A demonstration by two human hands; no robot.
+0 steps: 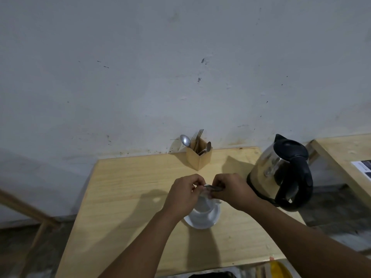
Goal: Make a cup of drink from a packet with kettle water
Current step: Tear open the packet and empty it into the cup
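Note:
A small dark packet [213, 188] is pinched between my left hand [185, 192] and my right hand [230, 190], both gripping its top edge. The hands hover just above a white cup [203, 206] that stands on a white saucer [202, 222] in the middle of the wooden table [128, 197]. The hands hide most of the packet and the cup's far rim. A steel kettle [281, 173] with a black lid and handle stands to the right of my right hand, near the table's right edge.
A wooden holder [198, 156] with spoons and a fork stands at the table's back edge against the wall. A second wooden table [341, 155] with a printed sheet is at the far right. A yellow object [280, 269] sits below the front edge.

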